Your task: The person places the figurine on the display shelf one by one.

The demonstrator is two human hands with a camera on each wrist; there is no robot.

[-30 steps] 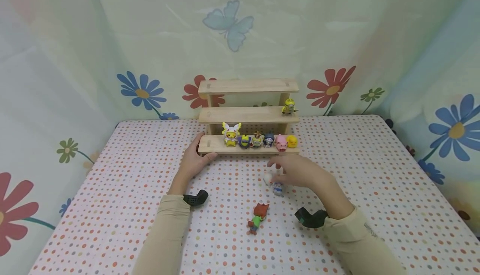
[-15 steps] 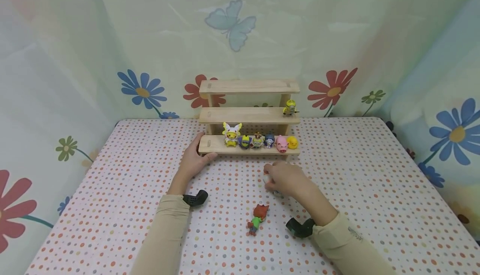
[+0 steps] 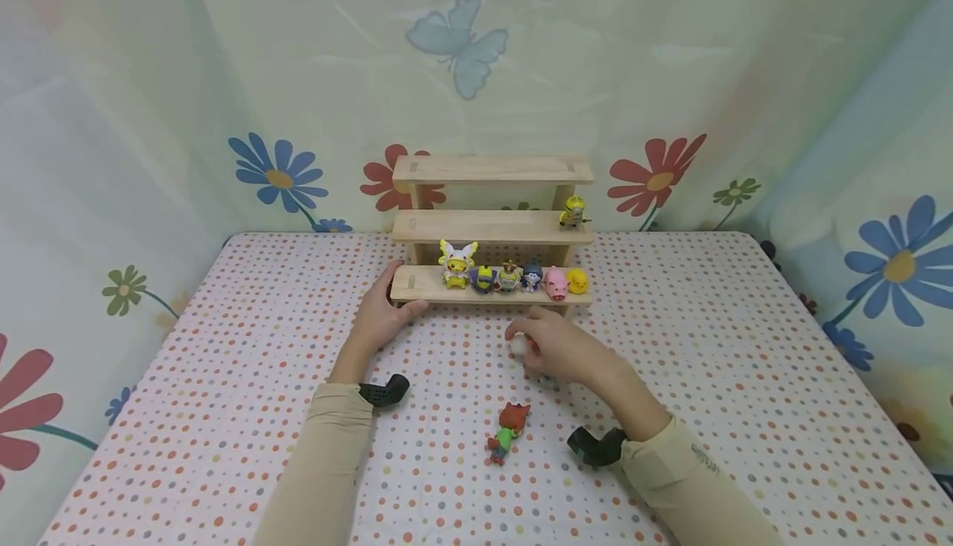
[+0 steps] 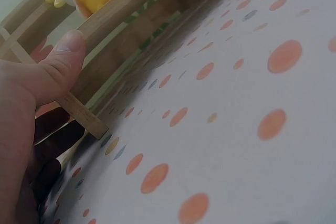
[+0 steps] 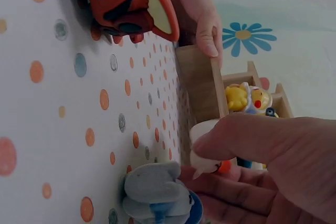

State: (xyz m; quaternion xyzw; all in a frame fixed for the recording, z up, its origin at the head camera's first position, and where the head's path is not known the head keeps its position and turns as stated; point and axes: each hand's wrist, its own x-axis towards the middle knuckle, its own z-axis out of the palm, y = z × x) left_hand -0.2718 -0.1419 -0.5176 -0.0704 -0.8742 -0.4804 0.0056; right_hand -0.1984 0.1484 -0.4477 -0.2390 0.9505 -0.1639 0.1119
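Note:
My left hand (image 3: 378, 314) grips the left end of the lowest step of a three-step wooden shelf (image 3: 491, 225). In the left wrist view its thumb (image 4: 65, 59) lies on the front edge and the fingers pass behind the side leg. Between thumb and fingers, my right hand (image 3: 566, 347) pinches a small white figurine (image 5: 203, 162) with an orange-red part; the palm hides some of it. Just below that hand lies a grey figurine with blue clothing (image 5: 152, 190), partly covered in the head view. Nearer the front, a red fox figurine in green (image 3: 508, 433) lies on the cloth.
Along the lowest step stand a white-eared yellow figurine (image 3: 457, 266), a pink pig (image 3: 556, 282), a yellow duck (image 3: 577, 282) and several others. One yellow figurine (image 3: 572, 212) stands at the middle step's right end. A dotted cloth (image 3: 298, 281) covers the table.
My right hand has come down and left onto the white figurine, its fingers closing round it. The white figurine has shifted slightly left and away. My left hand keeps its place on the shelf.

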